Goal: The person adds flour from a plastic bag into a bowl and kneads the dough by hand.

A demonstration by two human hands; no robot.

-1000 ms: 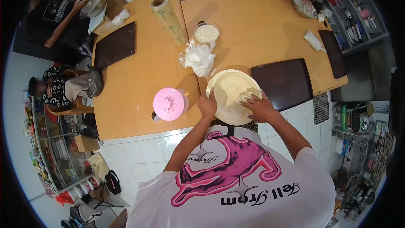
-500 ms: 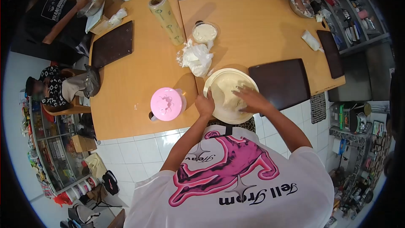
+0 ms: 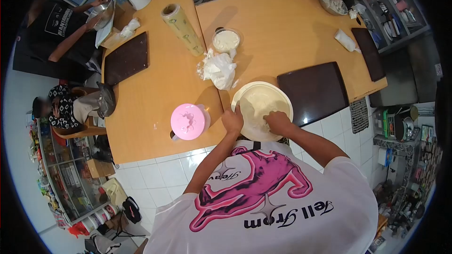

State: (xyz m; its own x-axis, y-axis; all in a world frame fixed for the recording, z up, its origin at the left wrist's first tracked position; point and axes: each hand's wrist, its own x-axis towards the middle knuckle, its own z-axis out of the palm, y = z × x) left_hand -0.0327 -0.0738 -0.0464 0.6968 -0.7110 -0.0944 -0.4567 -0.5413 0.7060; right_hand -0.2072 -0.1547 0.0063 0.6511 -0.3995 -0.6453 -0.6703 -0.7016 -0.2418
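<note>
Right hand (image 3: 278, 123) bunched narrow against pale dough (image 3: 258, 108)
Spread earlier, it now curls in, suggesting pressing; to its left, the left hand (image 3: 232, 120) grips the cream bowl (image 3: 262, 84).

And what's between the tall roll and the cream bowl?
The head view shows a white plastic bag between the roll and bowl, with white powder beside it.

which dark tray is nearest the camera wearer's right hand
The dark tray beside the cream bowl; the right-end tray and the left-side tray lie farther from the right hand.
</note>
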